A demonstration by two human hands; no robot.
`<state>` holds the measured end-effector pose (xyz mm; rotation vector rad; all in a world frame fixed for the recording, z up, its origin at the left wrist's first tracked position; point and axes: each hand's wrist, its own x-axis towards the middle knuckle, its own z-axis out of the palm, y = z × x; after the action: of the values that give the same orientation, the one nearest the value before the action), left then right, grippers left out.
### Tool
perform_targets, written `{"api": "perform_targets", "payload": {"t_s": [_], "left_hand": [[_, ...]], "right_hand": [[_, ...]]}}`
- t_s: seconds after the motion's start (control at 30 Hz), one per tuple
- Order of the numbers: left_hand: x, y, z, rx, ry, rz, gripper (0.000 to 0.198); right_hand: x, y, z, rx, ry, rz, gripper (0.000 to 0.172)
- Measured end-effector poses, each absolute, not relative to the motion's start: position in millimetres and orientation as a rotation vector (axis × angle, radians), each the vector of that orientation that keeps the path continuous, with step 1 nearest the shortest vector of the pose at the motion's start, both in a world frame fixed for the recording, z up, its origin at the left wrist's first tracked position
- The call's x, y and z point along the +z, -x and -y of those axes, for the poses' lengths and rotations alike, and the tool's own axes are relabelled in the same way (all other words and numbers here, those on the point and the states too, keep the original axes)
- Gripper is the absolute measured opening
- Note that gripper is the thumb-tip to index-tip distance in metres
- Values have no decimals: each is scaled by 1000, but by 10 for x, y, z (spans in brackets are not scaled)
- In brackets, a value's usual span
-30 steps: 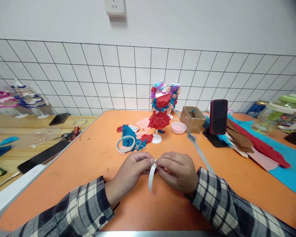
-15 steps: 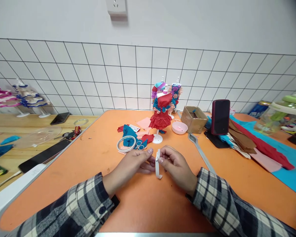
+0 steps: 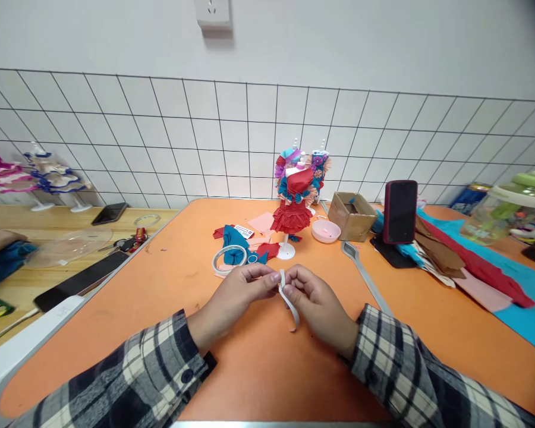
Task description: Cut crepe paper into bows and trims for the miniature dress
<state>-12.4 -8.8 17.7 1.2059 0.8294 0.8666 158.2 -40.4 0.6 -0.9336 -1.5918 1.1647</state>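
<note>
A narrow white strip of tape is pinched between my two hands over the orange tabletop. Its lower end hangs free and curls slightly. My left hand has thumb and forefinger closed at the upper part of the strip. Just below and to the right, my right hand grips it between thumb and fingers. Beyond the hands lie a tape roll, teal cloth and scissors, partly hidden. A small dress form in a red ruffled dress stands behind them.
A pink bowl, a cardboard box and an upright phone stand at the back right, near folded cloth. At the left, another person's arm reaches over the wooden table, close to blue cloth.
My left fingers have closed on the strip's upper end, and the strip now slants down to the right. Another person's arm has come in at the left edge.
</note>
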Motion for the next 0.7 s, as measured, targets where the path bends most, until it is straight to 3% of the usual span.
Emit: {"api": "perform_targets", "payload": {"t_s": [0.43,0.6,0.7], "left_hand": [[87,30,156,1179,-1360,-958,23],[140,126,40,1151,-1339,-1091,41],[170,190,-2,1041,-1397,-1072,38]], "right_hand": [[-40,-1500,334,1194,932,1407,20],[-48,-1521,339,959,1010,1496,12],[-36,-1547,336,812,1068,1566,7]]}}
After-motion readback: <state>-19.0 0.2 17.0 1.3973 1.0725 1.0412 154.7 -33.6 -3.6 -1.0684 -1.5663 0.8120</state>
